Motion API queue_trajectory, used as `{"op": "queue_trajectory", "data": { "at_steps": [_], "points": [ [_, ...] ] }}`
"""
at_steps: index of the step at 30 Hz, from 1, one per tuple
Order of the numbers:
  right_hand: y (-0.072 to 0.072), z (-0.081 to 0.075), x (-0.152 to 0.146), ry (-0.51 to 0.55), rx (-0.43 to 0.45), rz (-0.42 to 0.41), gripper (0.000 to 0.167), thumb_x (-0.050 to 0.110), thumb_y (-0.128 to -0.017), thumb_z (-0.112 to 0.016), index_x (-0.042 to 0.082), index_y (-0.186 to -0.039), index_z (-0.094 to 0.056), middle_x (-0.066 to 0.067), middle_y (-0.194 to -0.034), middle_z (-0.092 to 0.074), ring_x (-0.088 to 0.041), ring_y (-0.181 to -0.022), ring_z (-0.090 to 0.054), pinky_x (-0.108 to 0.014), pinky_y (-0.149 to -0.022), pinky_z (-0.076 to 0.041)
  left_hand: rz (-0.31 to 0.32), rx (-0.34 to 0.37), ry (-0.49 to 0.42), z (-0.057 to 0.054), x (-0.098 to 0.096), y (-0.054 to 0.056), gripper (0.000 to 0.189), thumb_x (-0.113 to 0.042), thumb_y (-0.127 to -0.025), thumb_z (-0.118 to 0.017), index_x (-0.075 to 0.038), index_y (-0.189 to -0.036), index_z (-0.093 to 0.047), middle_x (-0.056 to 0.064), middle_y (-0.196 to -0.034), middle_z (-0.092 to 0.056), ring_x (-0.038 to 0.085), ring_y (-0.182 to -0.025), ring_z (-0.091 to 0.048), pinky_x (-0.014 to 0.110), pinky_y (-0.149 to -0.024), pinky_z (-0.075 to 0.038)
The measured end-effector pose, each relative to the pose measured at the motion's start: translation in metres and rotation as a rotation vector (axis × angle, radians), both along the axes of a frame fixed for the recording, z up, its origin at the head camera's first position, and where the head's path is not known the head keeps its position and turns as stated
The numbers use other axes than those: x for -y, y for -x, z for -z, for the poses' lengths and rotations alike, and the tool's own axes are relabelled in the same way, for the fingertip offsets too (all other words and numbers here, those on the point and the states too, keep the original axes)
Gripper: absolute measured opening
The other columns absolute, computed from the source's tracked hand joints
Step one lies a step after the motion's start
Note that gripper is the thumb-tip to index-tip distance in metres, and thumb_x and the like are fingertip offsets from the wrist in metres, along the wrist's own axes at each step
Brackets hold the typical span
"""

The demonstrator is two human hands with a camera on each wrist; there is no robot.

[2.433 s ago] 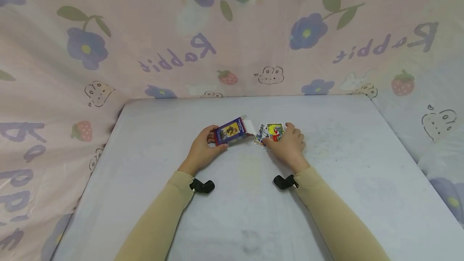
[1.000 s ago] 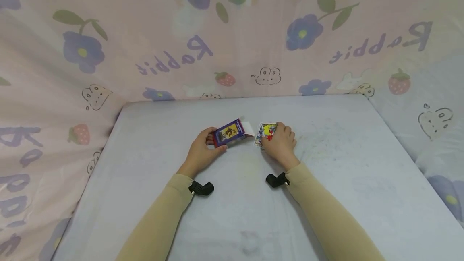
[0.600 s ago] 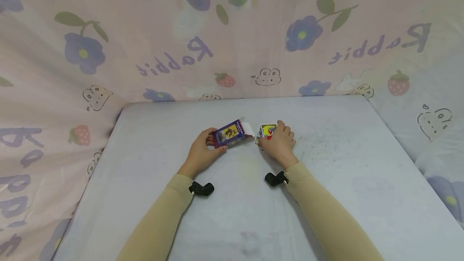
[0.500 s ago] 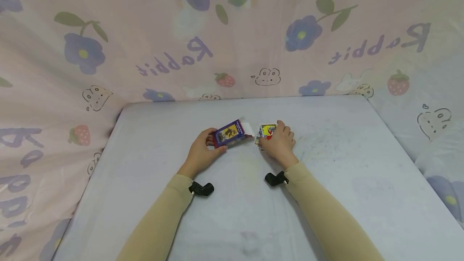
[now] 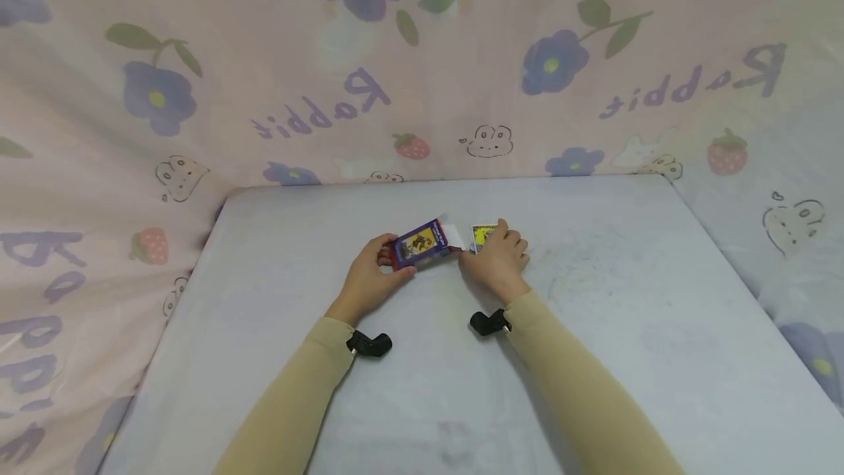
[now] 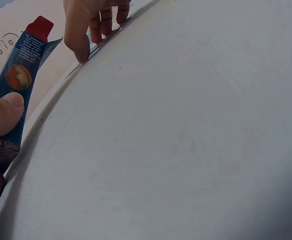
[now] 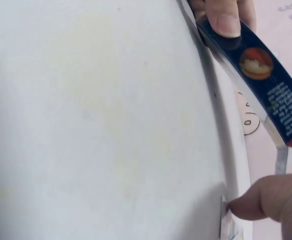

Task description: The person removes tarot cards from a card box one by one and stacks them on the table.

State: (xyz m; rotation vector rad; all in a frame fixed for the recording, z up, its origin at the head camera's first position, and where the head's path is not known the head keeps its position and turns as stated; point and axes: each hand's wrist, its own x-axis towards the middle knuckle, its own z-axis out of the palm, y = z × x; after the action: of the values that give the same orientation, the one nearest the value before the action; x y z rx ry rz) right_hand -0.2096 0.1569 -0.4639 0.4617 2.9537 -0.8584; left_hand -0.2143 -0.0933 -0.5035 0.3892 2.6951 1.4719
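Blue cardboard box point(image 5: 420, 243) is gripped between the thumb and fingers of the left hand point(image 5: 371, 270), its open flap point(image 5: 453, 236) facing the right hand point(image 5: 499, 256), which pinches the cards point(image 5: 481, 234) by their edges on the white table point(image 5: 422, 394).

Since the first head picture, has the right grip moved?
Yes: the right grip has shifted to the person's left, closer to the card box, judged against the printed rabbit face behind the table.
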Motion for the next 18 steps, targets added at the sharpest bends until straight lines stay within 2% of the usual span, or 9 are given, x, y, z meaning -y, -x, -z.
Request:
{"op": "queue_trajectory", "data": {
  "at_steps": [5, 8, 13, 18],
  "points": [
    [-0.002, 0.0, -0.006, 0.019, -0.018, 0.037, 0.102, 0.038, -0.077, -0.072, -0.003, -0.149, -0.012, -0.034, -0.13, -0.032, -0.049, -0.119, -0.03, -0.062, -0.098, -0.028, -0.002, -0.009, 0.004, 0.001, -0.001, 0.0, 0.079, -0.05, -0.077, -0.079, -0.02, -0.141, -0.043, -0.005, -0.113, -0.056, 0.011, -0.1, -0.057, 0.033, -0.091, -0.048],
    [-0.005, 0.0, -0.01, 0.015, -0.024, 0.032, 0.097, 0.034, -0.077, -0.071, -0.003, -0.147, -0.015, -0.034, -0.128, -0.034, -0.049, -0.115, -0.035, -0.061, -0.095, -0.032, -0.003, -0.012, 0.012, 0.0, 0.0, 0.0, 0.079, -0.051, -0.077, -0.078, -0.02, -0.141, -0.043, -0.005, -0.113, -0.056, 0.011, -0.1, -0.057, 0.033, -0.091, -0.048],
    [-0.008, -0.003, -0.017, -0.014, 0.019, -0.042, 0.088, 0.034, -0.081, -0.068, -0.001, -0.147, -0.021, -0.032, -0.128, -0.034, -0.046, -0.111, -0.038, -0.056, -0.09, -0.037, 0.001, -0.01, 0.01, 0.0, 0.0, 0.0, 0.08, -0.05, -0.077, -0.078, -0.02, -0.141, -0.042, -0.004, -0.114, -0.056, 0.012, -0.101, -0.057, 0.034, -0.092, -0.048],
    [-0.004, -0.011, -0.025, 0.021, 0.089, -0.133, 0.077, 0.035, -0.084, -0.065, 0.007, -0.147, -0.031, -0.031, -0.133, -0.029, -0.044, -0.112, -0.035, -0.055, -0.087, -0.038, -0.001, -0.013, 0.014, 0.001, 0.0, 0.0, 0.08, -0.051, -0.077, -0.078, -0.02, -0.141, -0.042, -0.005, -0.113, -0.056, 0.011, -0.1, -0.057, 0.032, -0.091, -0.047]
  ]
}}
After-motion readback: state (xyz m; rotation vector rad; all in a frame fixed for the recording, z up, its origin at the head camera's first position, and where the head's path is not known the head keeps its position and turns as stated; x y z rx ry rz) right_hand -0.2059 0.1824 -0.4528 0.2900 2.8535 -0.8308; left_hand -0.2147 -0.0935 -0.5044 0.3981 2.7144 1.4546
